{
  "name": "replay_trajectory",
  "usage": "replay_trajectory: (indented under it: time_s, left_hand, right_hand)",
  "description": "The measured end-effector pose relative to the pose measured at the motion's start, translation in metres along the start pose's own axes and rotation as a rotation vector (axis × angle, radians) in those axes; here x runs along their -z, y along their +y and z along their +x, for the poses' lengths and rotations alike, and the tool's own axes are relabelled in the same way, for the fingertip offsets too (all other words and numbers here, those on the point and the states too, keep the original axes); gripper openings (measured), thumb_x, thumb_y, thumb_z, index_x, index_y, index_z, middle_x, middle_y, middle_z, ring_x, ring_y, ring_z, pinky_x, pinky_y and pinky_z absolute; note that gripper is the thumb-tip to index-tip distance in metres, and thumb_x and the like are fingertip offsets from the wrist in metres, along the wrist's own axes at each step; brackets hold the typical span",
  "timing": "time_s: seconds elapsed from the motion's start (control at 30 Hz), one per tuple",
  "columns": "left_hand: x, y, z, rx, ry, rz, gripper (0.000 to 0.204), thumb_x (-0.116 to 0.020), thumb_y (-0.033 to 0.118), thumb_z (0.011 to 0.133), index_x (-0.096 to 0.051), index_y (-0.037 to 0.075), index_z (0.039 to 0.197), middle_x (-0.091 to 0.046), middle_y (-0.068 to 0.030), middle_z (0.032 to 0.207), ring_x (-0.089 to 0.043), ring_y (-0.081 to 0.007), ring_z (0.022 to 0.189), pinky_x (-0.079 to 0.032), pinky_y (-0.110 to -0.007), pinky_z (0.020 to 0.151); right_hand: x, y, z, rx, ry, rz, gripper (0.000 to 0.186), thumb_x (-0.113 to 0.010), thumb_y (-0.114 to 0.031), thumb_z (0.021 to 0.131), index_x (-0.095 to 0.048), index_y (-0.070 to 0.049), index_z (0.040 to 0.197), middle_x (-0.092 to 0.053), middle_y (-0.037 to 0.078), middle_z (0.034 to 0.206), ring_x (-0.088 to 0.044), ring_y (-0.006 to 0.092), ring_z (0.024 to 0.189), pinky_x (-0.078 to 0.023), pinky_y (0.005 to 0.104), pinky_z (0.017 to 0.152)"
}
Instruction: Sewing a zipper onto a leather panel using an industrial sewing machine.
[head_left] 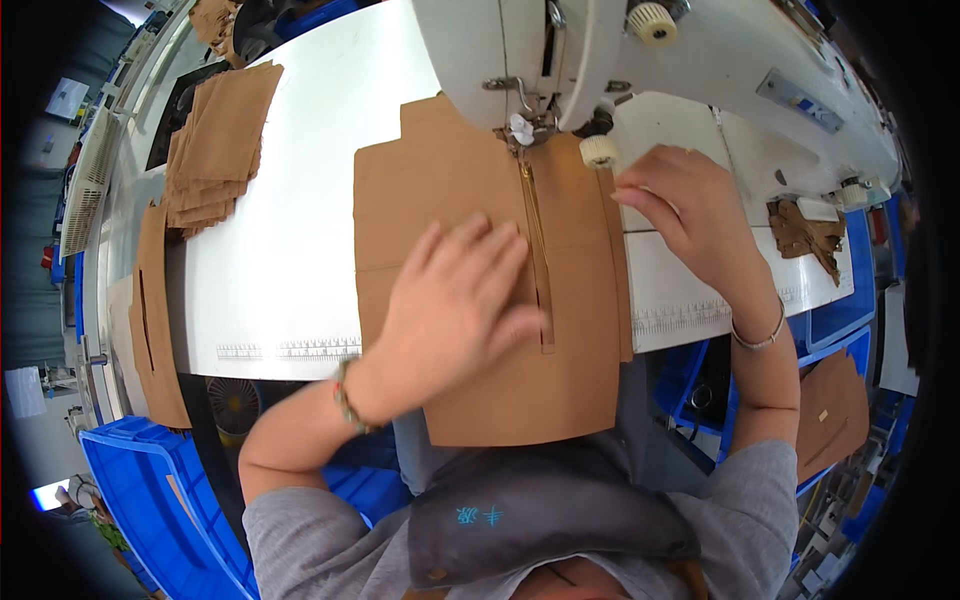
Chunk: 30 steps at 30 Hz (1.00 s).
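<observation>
Head view: both hands flat on a brown fabric panel under the sewing machine.

I see the left hand (455,300) spread wide, palm down, fingers fanned across the brown fabric panel (440,190), gripping nothing. The right hand (690,205) comes in from the right, fingers extended and pressing the panel's right edge near the presser foot (520,130); it holds nothing I can make out. The panel is tan and flat, with a zipper (537,250) running down its middle from the needle area, and its lower edge hangs off the white table (290,200) toward the body. A stack of brown pieces (220,145) sits well apart at far left, with bare table between. The sewing machine (690,60) body crowds the top; blue bins (150,490) lie below the table edge.
</observation>
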<state>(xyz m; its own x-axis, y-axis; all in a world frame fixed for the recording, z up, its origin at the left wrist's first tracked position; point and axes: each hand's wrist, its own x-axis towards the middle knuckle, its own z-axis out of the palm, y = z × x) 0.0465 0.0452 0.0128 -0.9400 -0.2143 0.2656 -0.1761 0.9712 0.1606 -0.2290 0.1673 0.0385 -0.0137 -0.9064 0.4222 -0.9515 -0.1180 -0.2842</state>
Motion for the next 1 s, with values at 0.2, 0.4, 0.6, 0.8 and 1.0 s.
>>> replay_trajectory:
  time_s: [0.2, 0.4, 0.6, 0.8, 1.0]
  left_hand:
    - [0.001, 0.065, -0.06, -0.084, -0.145, 0.05, 0.068, -0.072, 0.037, 0.092, -0.058, -0.001, 0.147, -0.059, -0.0182, 0.152, -0.055, -0.0351, 0.142, -0.04, -0.054, 0.117]
    - [0.043, 0.027, -0.047, 0.232, -0.079, -0.746, 0.051, -0.061, -0.003, 0.083, -0.067, -0.003, 0.133, -0.071, -0.024, 0.126, -0.069, -0.0395, 0.116, -0.053, -0.043, 0.102]
    - [0.065, 0.032, -0.04, 0.427, -0.021, -0.895, 0.028, -0.058, 0.006, 0.1, -0.068, -0.009, 0.122, -0.073, -0.0243, 0.104, -0.07, -0.0368, 0.094, -0.054, -0.037, 0.088]
    - [0.063, 0.028, -0.037, 0.52, -0.089, -0.892, 0.033, -0.056, 0.018, 0.108, -0.069, -0.009, 0.122, -0.068, -0.0138, 0.081, -0.065, -0.0205, 0.065, -0.051, -0.03, 0.061]
    - [0.065, 0.028, -0.041, 0.559, 0.02, -0.99, 0.039, -0.055, 0.027, 0.111, -0.07, -0.008, 0.122, -0.06, -0.0041, 0.069, -0.052, -0.0084, 0.051, -0.041, -0.026, 0.046]
  right_hand:
    - [0.0, -0.027, -0.065, -0.079, 0.03, 0.175, 0.01, -0.078, -0.005, 0.086, -0.072, -0.005, 0.094, -0.071, 0.01, 0.094, -0.069, 0.0301, 0.085, -0.055, 0.0398, 0.073]
    - [-0.016, -0.053, -0.086, 0.118, 0.031, 0.263, 0.022, -0.083, -0.003, 0.076, -0.071, -0.005, 0.095, -0.07, 0.01, 0.102, -0.07, 0.0312, 0.089, -0.058, 0.04, 0.078]
    - [-0.032, -0.078, -0.078, 0.285, -0.039, 0.186, 0.036, -0.083, -0.013, 0.077, -0.069, -0.003, 0.108, -0.067, 0.008, 0.115, -0.066, 0.0289, 0.103, -0.058, 0.0396, 0.087]
    - [-0.04, -0.084, -0.072, 0.336, 0.002, 0.13, 0.028, -0.079, -0.009, 0.077, -0.071, -0.001, 0.103, -0.067, 0.008, 0.103, -0.067, 0.0252, 0.092, -0.057, 0.0365, 0.076]
    - [-0.034, -0.086, -0.069, 0.281, -0.067, 0.151, 0.023, -0.078, -0.007, 0.077, -0.072, -0.001, 0.099, -0.066, 0.007, 0.1, -0.067, 0.0247, 0.09, -0.056, 0.0343, 0.071]
